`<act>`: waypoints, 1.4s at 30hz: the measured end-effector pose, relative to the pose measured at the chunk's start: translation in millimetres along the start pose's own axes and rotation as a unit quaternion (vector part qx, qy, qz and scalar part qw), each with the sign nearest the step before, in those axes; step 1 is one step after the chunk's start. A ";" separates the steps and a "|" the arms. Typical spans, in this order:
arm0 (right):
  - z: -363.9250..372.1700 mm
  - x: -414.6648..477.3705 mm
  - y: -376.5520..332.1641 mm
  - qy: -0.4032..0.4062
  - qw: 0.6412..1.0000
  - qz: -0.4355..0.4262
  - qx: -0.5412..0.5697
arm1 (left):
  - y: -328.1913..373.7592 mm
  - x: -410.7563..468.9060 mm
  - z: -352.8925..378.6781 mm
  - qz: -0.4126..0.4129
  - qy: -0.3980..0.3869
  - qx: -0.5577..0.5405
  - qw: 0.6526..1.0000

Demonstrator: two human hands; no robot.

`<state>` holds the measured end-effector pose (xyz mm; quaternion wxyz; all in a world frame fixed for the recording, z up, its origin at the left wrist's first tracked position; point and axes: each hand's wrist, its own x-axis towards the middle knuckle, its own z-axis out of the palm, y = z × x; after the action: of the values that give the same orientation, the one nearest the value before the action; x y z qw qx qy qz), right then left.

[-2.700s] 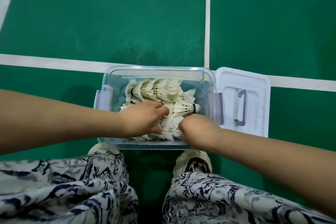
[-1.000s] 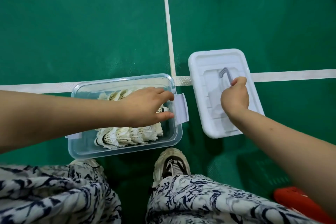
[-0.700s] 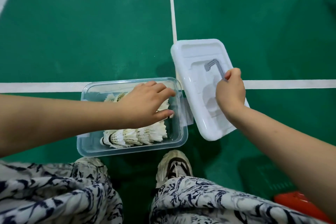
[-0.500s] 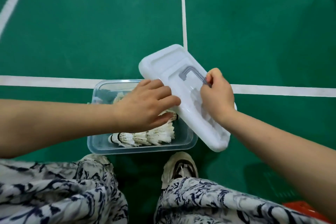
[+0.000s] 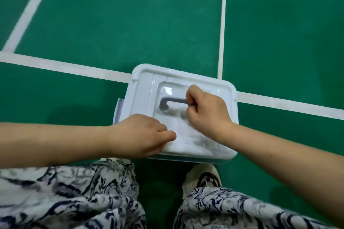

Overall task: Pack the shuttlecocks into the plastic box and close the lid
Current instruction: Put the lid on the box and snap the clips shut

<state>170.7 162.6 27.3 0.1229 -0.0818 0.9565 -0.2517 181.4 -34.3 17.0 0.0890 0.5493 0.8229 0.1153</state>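
Head view: white lid (image 5: 143, 87) laid over the plastic box (image 5: 186, 161) on the green court floor (image 5: 130, 24), both hands on it
The right hand (image 5: 208, 111), forearm entering from the lower right, pinches the lid's grey handle (image 5: 172, 101) with curled fingers. The left hand (image 5: 141, 135), forearm level from the left, lies knuckles-up on the lid's near-left corner with its fingers curled; whether it grips the edge cannot be told

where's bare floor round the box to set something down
Bare green floor beyond the lid's far edge, between the white lines, and left of the box. Crowded near side: left hand on the lid, right hand gripping its handle, knees, a shoe.
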 end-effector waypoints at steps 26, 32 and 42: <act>16.3 -11.2 -5.1 -0.074 0.996 -0.049 -0.027 | -13.2 -35.9 35.8 -0.043 -0.017 -0.003 0.999; 15.5 -6.6 -0.8 -0.066 0.991 -0.085 -0.077 | -16.2 -35.4 40.9 -0.046 -0.014 -0.006 0.999; 40.7 -4.2 47.9 0.115 0.973 -0.121 -0.158 | -23.1 -39.0 43.7 -0.191 0.096 0.019 0.977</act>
<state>181.4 185.9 -30.2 -0.0338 -0.1862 0.9748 -0.1181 187.8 -74.9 -30.8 0.0192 0.3697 0.9194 0.1326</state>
